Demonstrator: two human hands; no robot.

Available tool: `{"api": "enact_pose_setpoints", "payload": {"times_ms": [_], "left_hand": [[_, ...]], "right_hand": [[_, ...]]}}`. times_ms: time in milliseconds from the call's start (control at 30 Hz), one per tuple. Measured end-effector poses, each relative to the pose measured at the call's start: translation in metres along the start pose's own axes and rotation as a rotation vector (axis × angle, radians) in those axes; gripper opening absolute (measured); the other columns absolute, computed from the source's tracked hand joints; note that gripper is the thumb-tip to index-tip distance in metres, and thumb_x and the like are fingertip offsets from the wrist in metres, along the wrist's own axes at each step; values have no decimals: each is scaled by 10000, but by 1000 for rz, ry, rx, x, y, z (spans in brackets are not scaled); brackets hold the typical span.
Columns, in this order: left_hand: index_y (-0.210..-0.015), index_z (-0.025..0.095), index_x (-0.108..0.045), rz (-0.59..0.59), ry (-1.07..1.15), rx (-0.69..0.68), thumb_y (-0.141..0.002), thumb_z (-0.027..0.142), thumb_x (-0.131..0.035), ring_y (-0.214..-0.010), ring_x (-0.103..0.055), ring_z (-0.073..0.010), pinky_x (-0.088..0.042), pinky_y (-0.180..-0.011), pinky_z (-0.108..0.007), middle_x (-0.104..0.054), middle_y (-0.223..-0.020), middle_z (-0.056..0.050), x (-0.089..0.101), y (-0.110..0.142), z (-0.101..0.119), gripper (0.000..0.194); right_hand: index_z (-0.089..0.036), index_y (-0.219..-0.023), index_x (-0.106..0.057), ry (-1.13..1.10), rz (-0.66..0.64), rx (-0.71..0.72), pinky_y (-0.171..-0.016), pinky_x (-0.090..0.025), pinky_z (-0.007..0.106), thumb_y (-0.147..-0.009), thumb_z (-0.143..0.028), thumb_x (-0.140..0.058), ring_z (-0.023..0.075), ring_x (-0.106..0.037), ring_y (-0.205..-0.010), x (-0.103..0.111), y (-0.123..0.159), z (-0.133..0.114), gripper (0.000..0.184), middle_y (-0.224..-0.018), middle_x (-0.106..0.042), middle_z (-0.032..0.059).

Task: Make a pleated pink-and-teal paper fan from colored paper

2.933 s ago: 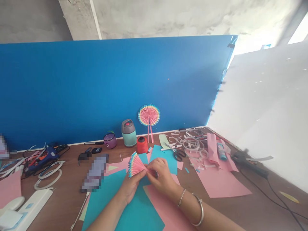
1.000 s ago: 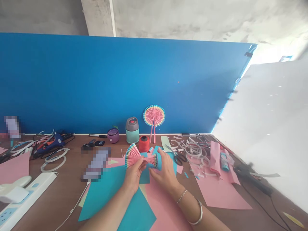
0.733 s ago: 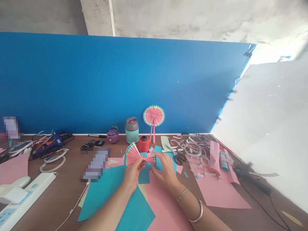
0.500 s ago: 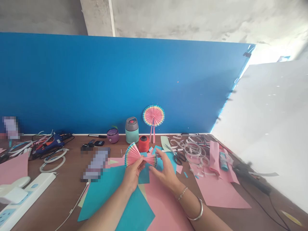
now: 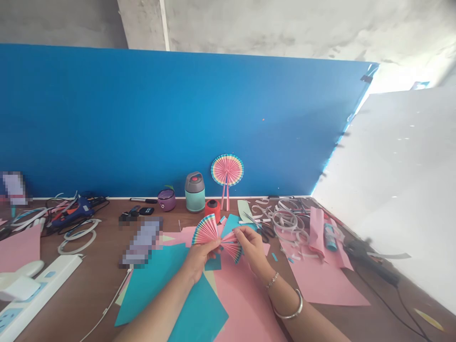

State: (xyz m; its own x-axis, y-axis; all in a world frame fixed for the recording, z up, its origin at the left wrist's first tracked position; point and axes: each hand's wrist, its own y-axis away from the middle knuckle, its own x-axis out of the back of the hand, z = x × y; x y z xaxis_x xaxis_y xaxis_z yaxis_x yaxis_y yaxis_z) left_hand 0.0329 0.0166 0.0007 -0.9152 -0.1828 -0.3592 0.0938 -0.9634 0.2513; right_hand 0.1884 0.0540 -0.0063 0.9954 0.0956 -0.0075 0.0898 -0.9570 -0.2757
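A pleated paper fan [image 5: 206,231], pink with yellow and blue edging, is spread into two wedges like a bow. My left hand [image 5: 199,259] pinches it at its narrow middle. At the upper edge of the right wedge, my right hand [image 5: 251,244] has its thumb and forefinger closed on the folds. Beneath both hands lie a teal paper sheet [image 5: 153,280] and a pink paper sheet [image 5: 245,304]. Behind them, a finished round paper fan [image 5: 227,170] on two pink strips leans against the blue partition [image 5: 142,118].
A red spool-like item [image 5: 213,209], a teal lidded jar [image 5: 195,197] and a purple pot [image 5: 166,200] line the back. Scissors [image 5: 266,232] and curled white strips [image 5: 285,220] lie to the right. A power strip [image 5: 42,294] stands at left, a glue gun [image 5: 374,266] at far right.
My right hand has gone from spread fingers beside the fan to gripping its right wedge, which now opens wider. The fan has shifted slightly right in my left hand.
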Motion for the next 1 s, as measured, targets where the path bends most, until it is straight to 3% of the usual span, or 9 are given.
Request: {"api": "enact_pose_setpoints", "payload": {"times_ms": [267, 367, 500, 600, 667, 767, 867, 1000], "left_hand": [[-685, 134, -747, -51, -21, 62, -509, 300, -834, -645, -636, -190, -418, -494, -232, -711, -672, -93, -1, 2, 2, 257], [-696, 130, -744, -8, 37, 57, -513, 318, -831, -661, -639, -169, -446, -533, -218, -709, -686, -81, 1, -2, -1, 276], [-716, 153, -740, 55, 109, 36, -516, 335, -827, -688, -640, -146, -461, -569, -203, -709, -725, -56, 4, -8, -3, 283], [-714, 142, -739, 64, 113, 33, -510, 340, -832, -679, -635, -149, -462, -573, -210, -704, -712, -60, 5, -9, -3, 298], [-728, 131, -742, 50, 98, 27, -512, 343, -834, -686, -635, -159, -465, -588, -221, -704, -712, -67, 4, -7, -4, 316], [-746, 129, -741, 10, 69, 12, -524, 348, -830, -732, -638, -182, -465, -608, -239, -713, -767, -80, 2, -3, -4, 324], [-730, 142, -737, -15, 38, 5, -531, 332, -826, -743, -633, -189, -452, -599, -243, -715, -780, -70, 1, 0, -5, 290], [-721, 157, -733, -39, 9, 9, -551, 318, -812, -725, -622, -185, -444, -611, -252, -710, -747, -47, 2, 1, -7, 247]], "right_hand": [[-168, -695, -606, 47, 52, 18, -601, -430, 263, -791, -468, -584, 150, -504, -639, 4, 0, -4, 316, -656, -564, 16], [-185, -930, -628, 62, 29, 32, -634, -448, 278, -820, -470, -546, 170, -537, -716, 5, 0, -5, 317, -772, -596, 36], [-228, -1220, -475, 168, -52, 39, -648, -483, 302, -840, -434, -512, 195, -571, -821, 4, 2, -3, 434, -955, -580, 64], [-255, -1313, -392, 434, -110, 274, -817, -475, 385, -796, -354, -572, 249, -525, -1050, 1, 5, -3, 557, -1189, -515, 103], [-265, -1286, -445, 658, -110, 479, -930, -403, 448, -768, -307, -597, 291, -431, -1189, -2, 8, -5, 541, -1318, -433, 112], [-263, -1097, -590, 878, -79, 646, -953, -345, 469, -780, -260, -584, 317, -363, -1246, -6, 13, -7, 317, -1362, -412, 90], [-254, -932, -633, 920, -65, 704, -939, -313, 443, -797, -230, -575, 296, -395, -1211, -8, 14, -7, 149, -1251, -529, 67], [-241, -871, -616, 861, -75, 726, -945, -271, 418, -795, -186, -572, 211, -528, -981, -9, 13, -8, 103, -946, -639, 27]]}}
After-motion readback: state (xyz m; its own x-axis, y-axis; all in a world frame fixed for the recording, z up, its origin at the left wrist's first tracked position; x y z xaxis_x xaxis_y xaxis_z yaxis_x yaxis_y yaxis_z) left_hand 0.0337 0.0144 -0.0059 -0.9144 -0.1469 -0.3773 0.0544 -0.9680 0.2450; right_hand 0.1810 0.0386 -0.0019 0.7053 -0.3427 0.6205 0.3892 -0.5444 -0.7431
